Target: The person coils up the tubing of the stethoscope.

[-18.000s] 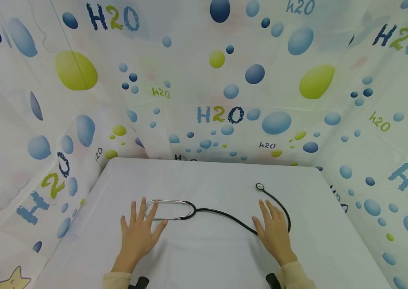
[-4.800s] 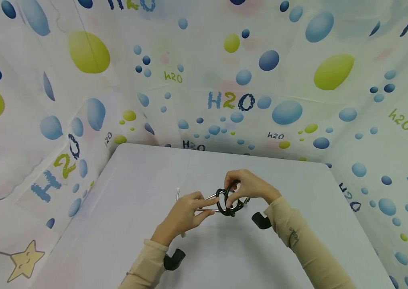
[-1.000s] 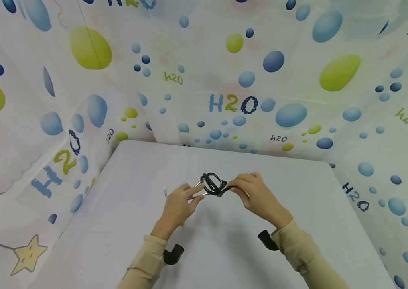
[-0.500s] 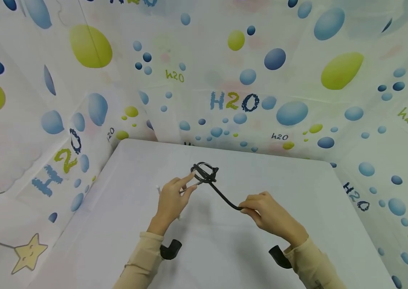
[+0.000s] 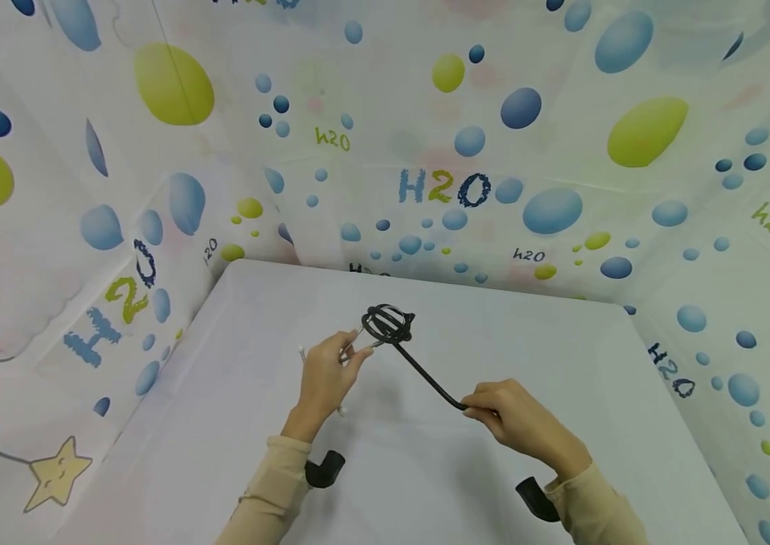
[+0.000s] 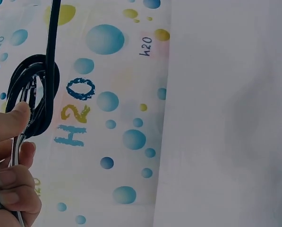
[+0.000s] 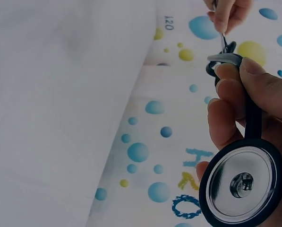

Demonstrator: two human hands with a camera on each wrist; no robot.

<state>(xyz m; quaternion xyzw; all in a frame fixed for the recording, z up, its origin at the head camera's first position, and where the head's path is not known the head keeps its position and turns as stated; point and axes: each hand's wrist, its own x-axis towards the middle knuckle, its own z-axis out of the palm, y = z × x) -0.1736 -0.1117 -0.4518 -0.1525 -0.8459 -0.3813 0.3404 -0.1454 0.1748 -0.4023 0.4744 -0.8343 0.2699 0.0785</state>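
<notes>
A stethoscope with black tubing (image 5: 428, 376) hangs above the table between both hands. My left hand (image 5: 325, 378) grips its silver metal ear tubes (image 6: 16, 156); a pale ear tip (image 5: 302, 353) sticks out beyond that hand. Several turns of tubing form a coil (image 5: 388, 324) around the metal, just past the left fingertips. From this coil one length runs taut down to my right hand (image 5: 521, 420), which pinches the tube between thumb and fingers. The round chest piece (image 7: 242, 185) shows in the right wrist view, under the right hand's fingers; the head view hides it.
A white table (image 5: 425, 484) lies below the hands. Curtain walls (image 5: 330, 242) printed with bubbles and H2O lettering stand at the back and on both sides. A black wrist-camera mount (image 5: 325, 469) juts from each sleeve.
Earlier the stethoscope lay stretched on the table under open hands. Its tube has since been wound round the metal. Lately the right hand drew the free end away from the coil, rightward and nearer.
</notes>
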